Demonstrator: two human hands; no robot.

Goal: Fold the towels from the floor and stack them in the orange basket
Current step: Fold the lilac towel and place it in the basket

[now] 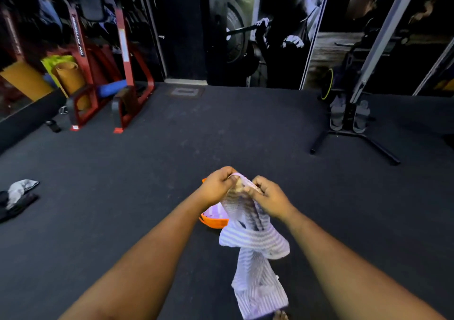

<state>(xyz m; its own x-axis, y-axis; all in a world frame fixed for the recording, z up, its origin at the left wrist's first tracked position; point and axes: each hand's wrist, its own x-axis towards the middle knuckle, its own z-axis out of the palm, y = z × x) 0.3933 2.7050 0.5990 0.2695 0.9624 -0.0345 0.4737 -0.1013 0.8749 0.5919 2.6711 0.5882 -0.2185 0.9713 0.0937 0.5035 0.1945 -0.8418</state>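
Your left hand [217,184] and right hand [269,198] meet close together at chest height over the dark gym floor [172,147]; each pinches the top edge of a lilac striped towel [255,241], fingers curled round the bunched cloth, knuckles nearly touching; the towel hangs straight down from your grip, twisted and half-opened, its lower end trailing toward your feet, where a bare toe [280,316] shows just beside its hem. The orange basket [213,221] sits on the floor directly under and just behind your left hand, mostly hidden by wrist and cloth; a pale lilac fabric [215,211] lies inside it, though how it is folded you cannot tell. Far off to the left of your grip, a crumpled grey and dark cloth [18,197] lies on the floor; beyond your hands stand a red weight rack [122,57] on the left and a black machine base [353,133] on the right.
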